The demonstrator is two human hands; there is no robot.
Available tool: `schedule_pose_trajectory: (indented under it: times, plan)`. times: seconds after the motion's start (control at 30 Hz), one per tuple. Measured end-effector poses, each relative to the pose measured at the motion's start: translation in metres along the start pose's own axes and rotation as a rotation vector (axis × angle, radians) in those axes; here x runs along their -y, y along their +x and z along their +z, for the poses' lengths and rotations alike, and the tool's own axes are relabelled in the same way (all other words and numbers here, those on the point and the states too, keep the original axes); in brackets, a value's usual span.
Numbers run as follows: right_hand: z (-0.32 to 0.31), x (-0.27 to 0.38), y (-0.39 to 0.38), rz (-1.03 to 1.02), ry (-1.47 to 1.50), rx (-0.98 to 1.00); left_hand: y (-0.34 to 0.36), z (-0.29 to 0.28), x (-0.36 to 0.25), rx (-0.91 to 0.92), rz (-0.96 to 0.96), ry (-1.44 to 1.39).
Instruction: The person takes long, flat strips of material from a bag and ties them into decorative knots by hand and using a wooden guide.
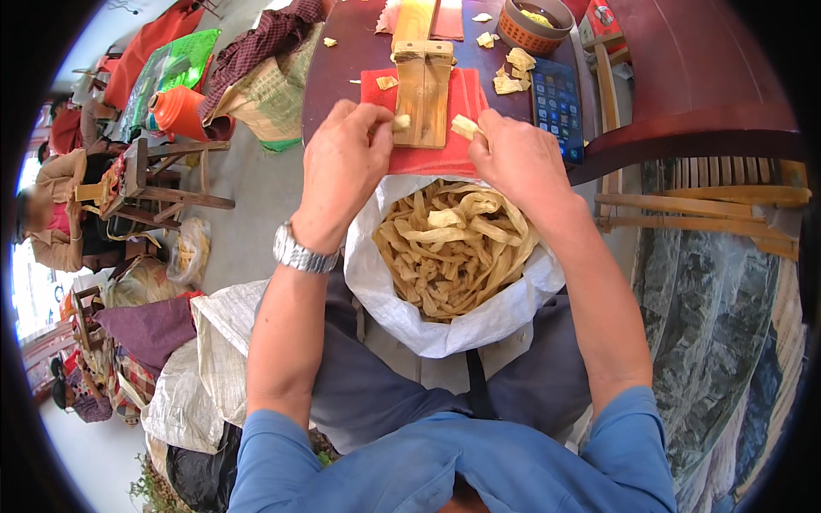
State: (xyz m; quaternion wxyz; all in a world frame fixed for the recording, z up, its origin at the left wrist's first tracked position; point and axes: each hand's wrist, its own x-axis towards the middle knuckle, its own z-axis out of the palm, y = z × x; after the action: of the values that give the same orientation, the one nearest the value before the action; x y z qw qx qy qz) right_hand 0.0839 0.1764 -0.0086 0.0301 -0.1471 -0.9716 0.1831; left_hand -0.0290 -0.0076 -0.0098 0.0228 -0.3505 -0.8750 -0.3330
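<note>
My left hand point(349, 154) pinches a small pale yellow piece point(401, 123) at the left edge of a wooden board point(422, 115). On the board's other side my right hand point(522, 154) grips a short pale strip point(465, 127) between thumb and fingers. The board has a crosswise wooden block point(423, 53) and lies on a red cloth point(466, 90). Below both hands, between my knees, a white woven sack point(445, 338) stands with its mouth wide, filled with long yellowish-brown dried strips point(453, 256). A paler piece lies on top of them.
The dark red table point(342, 56) carries a phone point(558, 107), crumpled pale pieces point(511, 77) and a brown bowl point(534, 26). A wooden rack point(701, 209) stands at right. At left are a bench point(171, 175), an orange container point(178, 113), sacks and a seated person point(64, 209).
</note>
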Motion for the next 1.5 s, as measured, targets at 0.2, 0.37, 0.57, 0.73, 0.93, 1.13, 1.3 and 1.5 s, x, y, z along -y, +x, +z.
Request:
schedule_pose_trajectory:
  times: [0.2, 0.37, 0.57, 0.73, 0.93, 1.13, 1.3, 1.5]
  plan:
    - [-0.009, 0.014, -0.026, -0.206, 0.538, -0.084, -0.024, -0.023, -0.011, 0.224, -0.276, -0.224]
    - [-0.024, 0.030, -0.038, -0.615, 0.703, -0.302, -0.031, -0.031, -0.022, 0.607, -0.609, -1.115]
    - [0.017, 0.067, -0.074, -0.989, 0.663, -0.395, -0.056, -0.004, -0.047, 0.855, -0.670, -1.438]
    - [-0.005, 0.061, -0.086, -0.887, 0.866, -0.078, -0.049, -0.006, -0.048, 0.939, -0.635, -1.422]
    - [-0.021, 0.034, -0.073, -0.364, 0.861, -0.110, -0.065, -0.002, -0.035, 0.857, -0.043, -0.585]
    - [-0.007, 0.001, -0.065, -0.032, 0.832, -0.052, -0.053, -0.005, -0.046, 0.444, 0.133, -0.504]
    - [-0.005, 0.002, -0.064, 0.246, 1.099, 0.397, -0.055, -0.003, -0.041, 0.295, 0.305, -0.376]
    - [-0.010, -0.001, -0.062, 0.288, 1.288, 0.602, -0.055, -0.009, -0.034, 0.485, -0.011, -0.679]
